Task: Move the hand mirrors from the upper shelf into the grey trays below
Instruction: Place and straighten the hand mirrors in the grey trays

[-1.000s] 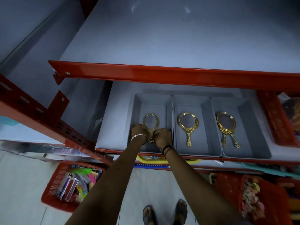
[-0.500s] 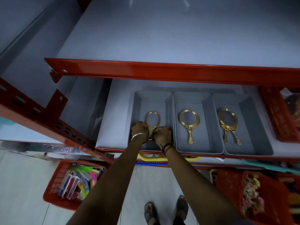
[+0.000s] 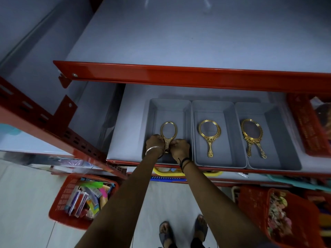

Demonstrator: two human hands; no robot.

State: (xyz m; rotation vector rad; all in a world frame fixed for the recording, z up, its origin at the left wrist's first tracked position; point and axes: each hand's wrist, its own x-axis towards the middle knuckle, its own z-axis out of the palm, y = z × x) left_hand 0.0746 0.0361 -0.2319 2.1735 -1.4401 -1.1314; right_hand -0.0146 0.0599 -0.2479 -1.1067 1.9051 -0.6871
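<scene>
Three grey trays stand side by side on the lower shelf. In the left tray (image 3: 154,111) lies a gold hand mirror (image 3: 168,131), its handle pinched between my left hand (image 3: 155,142) and my right hand (image 3: 180,146). The middle tray (image 3: 213,106) holds gold mirrors (image 3: 209,134) stacked together. The right tray (image 3: 279,126) holds two gold mirrors (image 3: 252,134) with handles splayed apart. The upper shelf (image 3: 197,36) shows no mirrors on it.
A red shelf rail (image 3: 179,76) crosses above the trays. Red baskets stand at the right of the lower shelf (image 3: 308,126), on the floor at left (image 3: 60,208) and at lower right (image 3: 254,203). My feet (image 3: 182,231) stand on the pale floor.
Both hands stay on the mirror's handle in the left tray; the mirror has barely shifted. The view has tilted slightly.
</scene>
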